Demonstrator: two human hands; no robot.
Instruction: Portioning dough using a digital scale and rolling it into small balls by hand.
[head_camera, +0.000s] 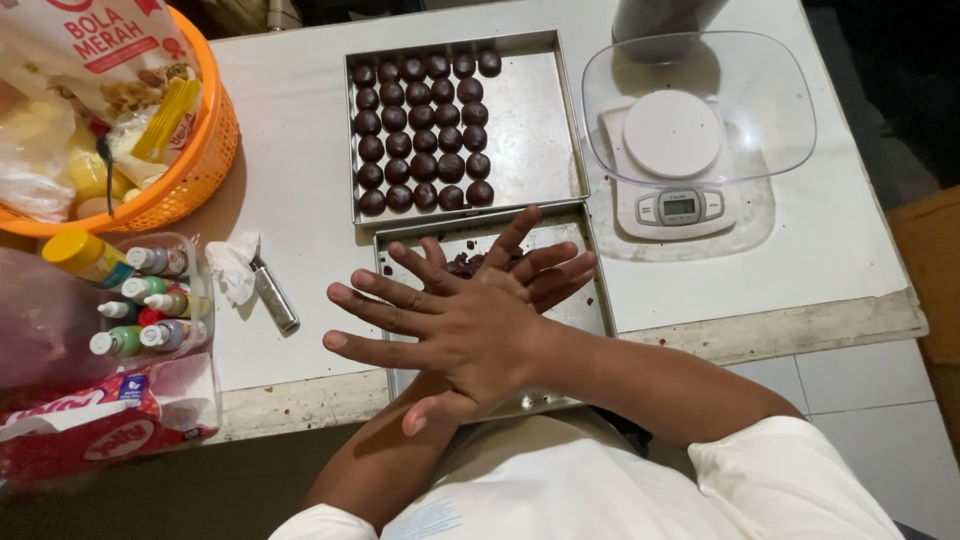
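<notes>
My right hand (460, 335) lies palm down across my left hand (548, 268), both pressed flat together with fingers spread, over the near metal tray (598, 305). Whatever sits between the palms is hidden. A bit of dark brown dough (463, 265) shows in that tray just beyond my fingers. Behind it, a second metal tray (530, 130) holds several rows of round dark brown balls (425, 135) on its left half.
A white kitchen scale (680, 205) under a clear bowl (780, 110) stands at the right. On the left are an orange basket (205, 165) of packets, a clear tub of small coloured bottles (150, 300), a crumpled tissue (232, 265), a small metal tool (275, 297) and a red packet (100, 425).
</notes>
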